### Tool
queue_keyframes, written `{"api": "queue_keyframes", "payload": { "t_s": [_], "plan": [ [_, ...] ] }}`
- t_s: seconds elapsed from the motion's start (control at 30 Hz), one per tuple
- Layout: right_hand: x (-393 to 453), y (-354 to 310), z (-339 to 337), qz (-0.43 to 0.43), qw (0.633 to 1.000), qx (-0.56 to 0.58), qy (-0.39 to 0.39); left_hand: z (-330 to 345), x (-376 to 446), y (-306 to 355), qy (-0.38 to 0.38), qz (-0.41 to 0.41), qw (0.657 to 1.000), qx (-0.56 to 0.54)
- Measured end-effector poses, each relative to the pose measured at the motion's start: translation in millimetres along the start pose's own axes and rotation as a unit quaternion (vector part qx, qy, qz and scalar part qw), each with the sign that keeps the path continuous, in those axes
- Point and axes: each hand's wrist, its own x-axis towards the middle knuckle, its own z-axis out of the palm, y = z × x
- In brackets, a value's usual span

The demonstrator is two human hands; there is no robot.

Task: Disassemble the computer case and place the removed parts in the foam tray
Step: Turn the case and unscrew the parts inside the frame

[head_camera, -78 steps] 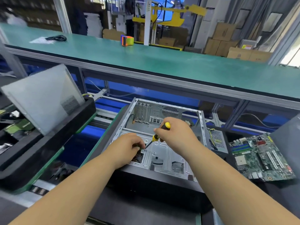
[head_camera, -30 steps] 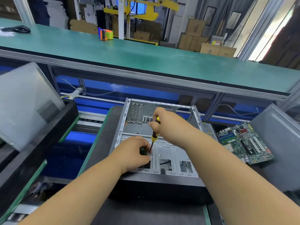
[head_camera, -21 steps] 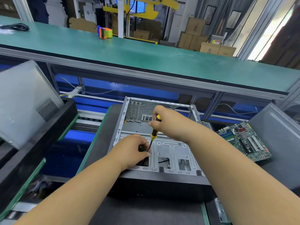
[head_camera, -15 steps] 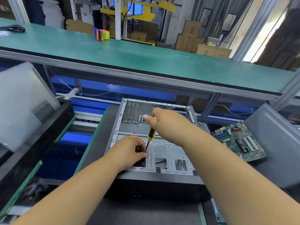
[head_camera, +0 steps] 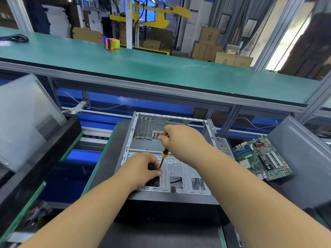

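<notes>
The open grey computer case point(head_camera: 186, 169) lies flat in front of me on a dark pad. My right hand point(head_camera: 180, 138) grips the yellow-and-black screwdriver point(head_camera: 163, 154) from above. Its shaft points steeply down at the drive-bay plate near the case's front left. My left hand point(head_camera: 141, 169) sits beside the tip, with its fingers curled round a small dark part point(head_camera: 152, 166) at the plate's opening. The tip itself is hidden behind those fingers. A green motherboard point(head_camera: 261, 158) lies to the right of the case in a black foam tray point(head_camera: 279, 187).
A grey side panel point(head_camera: 23, 119) leans in another black foam tray point(head_camera: 53, 149) on the left. A second grey panel point(head_camera: 300, 158) stands at the right, and a power supply point(head_camera: 223, 145) sits beside the case. A green shelf point(head_camera: 161, 72) runs overhead behind it.
The screwdriver has gone from slanted to nearly upright, and my right hand has risen a little over the case. My left hand stays at the same spot by the tip.
</notes>
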Motion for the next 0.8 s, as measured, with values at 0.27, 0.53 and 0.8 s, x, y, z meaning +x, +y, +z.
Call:
{"api": "queue_keyframes", "payload": {
  "t_s": [0.27, 0.53, 0.8],
  "plan": [
    [-5.6, -0.5, -3.8, -0.020, 0.991, 0.120, -0.055, -0.1, -0.3, -1.9, 0.003, -0.003, 1.000, -0.015],
    [-6.4, -3.4, -3.4, -0.014, 1.000, 0.028, -0.004, -1.5, -1.3, -0.8, 0.001, -0.004, 1.000, -0.009],
    [1.2, 0.7, -2.8, 0.004, 0.990, 0.140, -0.009, -2.0, -1.4, 0.5, 0.000, -0.006, 1.000, -0.004]
  ]
}}
